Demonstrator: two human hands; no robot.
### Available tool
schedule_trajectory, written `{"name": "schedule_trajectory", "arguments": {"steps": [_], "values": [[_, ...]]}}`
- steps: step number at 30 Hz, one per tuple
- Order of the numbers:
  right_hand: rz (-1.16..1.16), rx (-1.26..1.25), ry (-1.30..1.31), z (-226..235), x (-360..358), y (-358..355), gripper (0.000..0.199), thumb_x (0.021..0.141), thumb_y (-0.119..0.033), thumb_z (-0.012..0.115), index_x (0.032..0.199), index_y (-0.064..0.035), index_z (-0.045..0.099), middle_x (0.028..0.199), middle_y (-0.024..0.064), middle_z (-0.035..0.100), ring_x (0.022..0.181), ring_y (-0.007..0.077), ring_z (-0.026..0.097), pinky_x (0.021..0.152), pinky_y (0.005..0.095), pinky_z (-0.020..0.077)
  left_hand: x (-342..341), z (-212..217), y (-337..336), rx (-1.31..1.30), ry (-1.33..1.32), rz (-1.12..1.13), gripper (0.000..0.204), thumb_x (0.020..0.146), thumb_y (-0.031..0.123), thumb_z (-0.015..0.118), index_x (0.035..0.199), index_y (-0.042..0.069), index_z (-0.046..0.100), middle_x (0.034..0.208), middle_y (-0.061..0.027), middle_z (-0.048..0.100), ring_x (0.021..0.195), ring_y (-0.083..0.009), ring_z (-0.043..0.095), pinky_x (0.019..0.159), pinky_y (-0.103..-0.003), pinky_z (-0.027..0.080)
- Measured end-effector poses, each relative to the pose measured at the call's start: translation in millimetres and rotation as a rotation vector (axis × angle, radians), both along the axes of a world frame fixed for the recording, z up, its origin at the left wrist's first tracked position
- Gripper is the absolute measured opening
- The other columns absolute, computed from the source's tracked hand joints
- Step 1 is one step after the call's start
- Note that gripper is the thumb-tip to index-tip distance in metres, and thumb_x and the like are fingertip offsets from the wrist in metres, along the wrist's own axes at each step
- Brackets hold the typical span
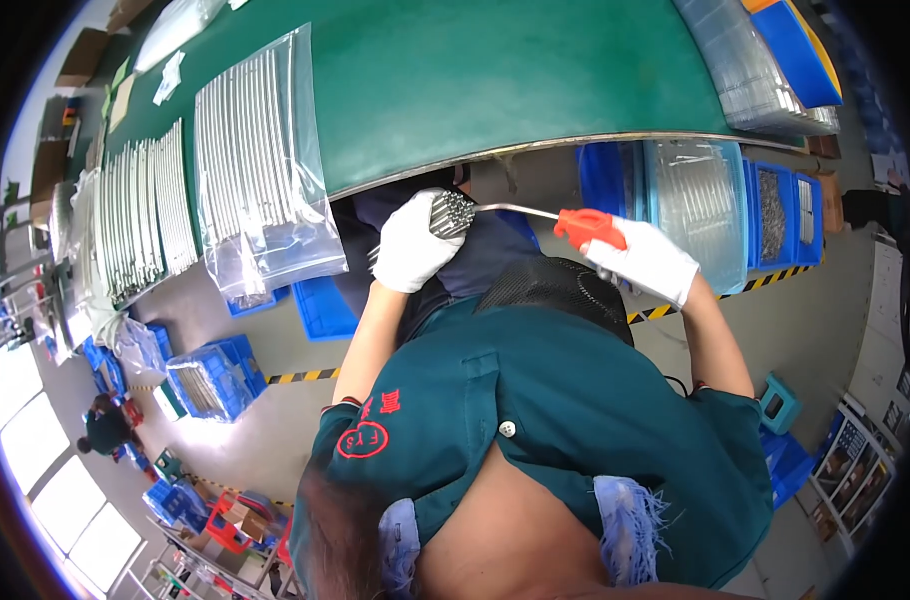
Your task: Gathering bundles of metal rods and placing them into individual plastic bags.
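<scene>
White-gloved, my left hand (412,247) is closed around a bundle of thin metal rods (453,213), held over my lap just below the bench edge. The rods' packed ends face right, and a few thin lengths stick out on the hand's left side. In my right hand (657,264), also gloved, is an orange-red air blow gun (587,228) with a bent metal nozzle. Its tip points left and comes up to the rod ends; whether it touches them I cannot tell. The fingers of my right hand are wrapped round the handle.
Ahead lies a green-topped bench (515,75). On its left are a clear bag of long metal rods (260,140) and loose rods (145,210). Stacked clear trays (745,70) stand at the far right. Blue bins (775,215) sit below on the right, other bins (215,380) at left.
</scene>
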State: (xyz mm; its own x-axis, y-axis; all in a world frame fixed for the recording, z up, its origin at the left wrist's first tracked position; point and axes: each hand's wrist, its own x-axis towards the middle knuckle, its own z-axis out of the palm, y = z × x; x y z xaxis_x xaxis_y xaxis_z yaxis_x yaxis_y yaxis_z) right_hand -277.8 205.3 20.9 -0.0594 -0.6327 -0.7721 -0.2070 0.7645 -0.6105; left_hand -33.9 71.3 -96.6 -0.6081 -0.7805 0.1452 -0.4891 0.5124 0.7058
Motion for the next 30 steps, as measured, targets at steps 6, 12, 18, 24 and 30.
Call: {"name": "schedule_trajectory", "arguments": {"steps": [6, 12, 18, 24, 30], "values": [[0.062, -0.046, 0.163, -2, 0, 1, 0.044, 0.084, -0.034, 0.064, 0.119, -0.008, 0.059, 0.072, -0.0001, 0.059, 0.061, 0.0074, 0.052, 0.058, 0.0236, 0.0439, 0, -1, 1, 0.022, 0.002, 0.011, 0.035, 0.07, 0.022, 0.072, 0.097, 0.005, 0.059, 0.084, -0.0131, 0.065, 0.078, -0.031, 0.064, 0.07, -0.037, 0.052], [-0.013, 0.005, -0.049, 7, 3, 2, 0.041, 0.084, -0.032, 0.064, 0.117, -0.0073, 0.06, 0.072, -0.0002, 0.058, 0.06, 0.0066, 0.051, 0.057, 0.022, 0.0436, 1, 1, 1, 0.028, 0.004, 0.003, 0.034, 0.07, 0.021, 0.071, 0.098, 0.005, 0.059, 0.085, -0.0131, 0.065, 0.079, -0.031, 0.064, 0.07, -0.037, 0.052], [0.047, -0.103, 0.075, -2, 2, 2, 0.041, 0.085, -0.032, 0.063, 0.115, -0.0057, 0.059, 0.071, 0.0003, 0.058, 0.06, 0.0074, 0.051, 0.057, 0.0231, 0.0436, 0, 2, 1, 0.049, 0.012, -0.008, 0.034, 0.069, 0.02, 0.071, 0.098, 0.005, 0.059, 0.085, -0.0127, 0.066, 0.078, -0.031, 0.064, 0.069, -0.037, 0.052], [-0.041, -0.065, 0.034, -13, -6, 4, 0.043, 0.083, -0.04, 0.064, 0.108, -0.0054, 0.062, 0.069, 0.0006, 0.056, 0.058, 0.0095, 0.052, 0.056, 0.0254, 0.0443, 1, 5, 0, 0.083, -0.009, -0.017, 0.034, 0.07, 0.02, 0.07, 0.098, 0.006, 0.059, 0.086, -0.0126, 0.066, 0.08, -0.0314, 0.064, 0.07, -0.037, 0.052], [0.188, -0.268, 0.269, -7, -17, 8, 0.05, 0.082, -0.041, 0.065, 0.117, -0.0058, 0.06, 0.084, 0.0086, 0.062, 0.077, 0.0145, 0.058, 0.065, 0.0282, 0.048, 1, 12, -3, 0.163, -0.056, -0.043, 0.034, 0.071, 0.023, 0.07, 0.099, 0.007, 0.06, 0.087, -0.013, 0.065, 0.083, -0.0321, 0.063, 0.073, -0.038, 0.051]]}}
